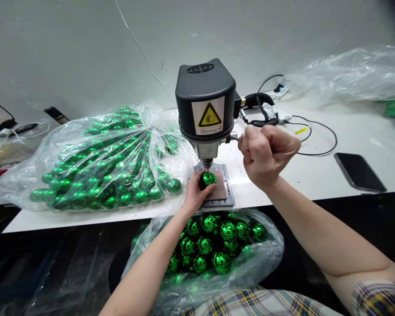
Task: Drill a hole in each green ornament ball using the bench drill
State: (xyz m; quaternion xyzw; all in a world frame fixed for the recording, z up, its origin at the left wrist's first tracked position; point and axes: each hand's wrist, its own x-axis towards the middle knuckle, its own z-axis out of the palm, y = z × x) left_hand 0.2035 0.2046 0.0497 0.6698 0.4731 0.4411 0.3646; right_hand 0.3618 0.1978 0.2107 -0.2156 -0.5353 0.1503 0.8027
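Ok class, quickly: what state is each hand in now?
Left hand: holding a green ball under the black machine.
Right hand: closed around the machine's lever.

Over my feed I make out a plaid shirt front point(253, 303), pale cloth crossed by navy and yellow bands with thinner dark lines. Right of that shirt front, a matching sleeve point(382, 299) ends near the elbow crease, leaving the right forearm point(316, 228) bare. Up and left of the shirt front, I see the left forearm point(151, 259), bare too, slim and tapering toward the wrist.
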